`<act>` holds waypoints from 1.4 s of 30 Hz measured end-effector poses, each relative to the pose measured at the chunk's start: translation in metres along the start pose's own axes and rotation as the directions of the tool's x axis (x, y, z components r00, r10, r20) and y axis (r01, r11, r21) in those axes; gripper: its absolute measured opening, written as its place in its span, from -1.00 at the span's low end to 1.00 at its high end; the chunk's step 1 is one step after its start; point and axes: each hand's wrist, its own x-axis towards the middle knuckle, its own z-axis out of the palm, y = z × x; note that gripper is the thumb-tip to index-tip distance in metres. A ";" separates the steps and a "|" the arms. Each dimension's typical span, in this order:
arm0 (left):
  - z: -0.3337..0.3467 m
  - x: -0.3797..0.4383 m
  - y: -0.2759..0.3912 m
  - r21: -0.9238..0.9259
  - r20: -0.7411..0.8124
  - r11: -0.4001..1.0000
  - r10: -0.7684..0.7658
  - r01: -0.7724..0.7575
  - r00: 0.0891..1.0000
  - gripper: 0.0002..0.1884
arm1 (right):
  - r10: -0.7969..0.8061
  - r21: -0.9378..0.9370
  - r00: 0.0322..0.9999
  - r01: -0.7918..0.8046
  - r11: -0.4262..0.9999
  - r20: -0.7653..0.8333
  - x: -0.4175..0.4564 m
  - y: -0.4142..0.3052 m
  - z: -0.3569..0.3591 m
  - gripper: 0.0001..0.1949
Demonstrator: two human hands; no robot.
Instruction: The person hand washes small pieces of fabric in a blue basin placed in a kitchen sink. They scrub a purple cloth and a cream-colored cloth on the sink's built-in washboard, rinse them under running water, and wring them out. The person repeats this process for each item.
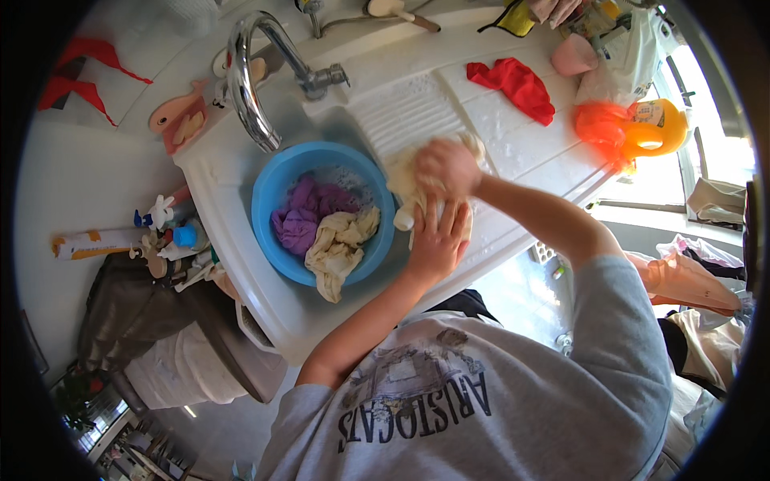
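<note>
A wet cream cloth [404,174] lies bunched on the ribbed washboard [409,114] of a white laundry sink. My right hand [448,167], blurred, is curled over the cloth and grips it. Closer to my body, my left hand [438,237] holds the cloth down with its fingers laid across it. A small white rounded end [404,217] shows beside those fingers; I cannot tell what it is. Left of both hands, a blue plastic basin [262,240] sits in the sink bowl. It contains sudsy water, a purple cloth [301,219] and another cream cloth [340,246], which hangs over the near rim.
A chrome faucet [240,78] arches over the basin. On the counter are a red cloth [517,87], a pink cup [574,55] and an orange detergent bottle [659,129]. Several pump bottles [162,252] crowd the sink's left side, above a brown leather seat [138,312].
</note>
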 end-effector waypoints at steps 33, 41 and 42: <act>-0.054 -0.075 -0.023 -0.857 0.130 0.373 -0.509 0.355 0.851 -0.55 | 0.732 0.248 0.680 -0.702 0.668 -0.047 0.098 0.114 -0.029 -0.29; -0.060 0.012 -0.038 -0.243 -0.184 0.951 -0.240 0.193 0.953 -0.31 | 0.565 0.068 0.785 -0.568 0.820 -0.255 0.085 0.060 -0.005 -0.70; -0.050 0.020 -0.037 -0.128 -0.174 0.981 -0.170 0.148 0.970 -0.27 | 0.497 0.078 0.827 -0.495 0.865 -0.260 0.079 0.044 -0.011 -0.72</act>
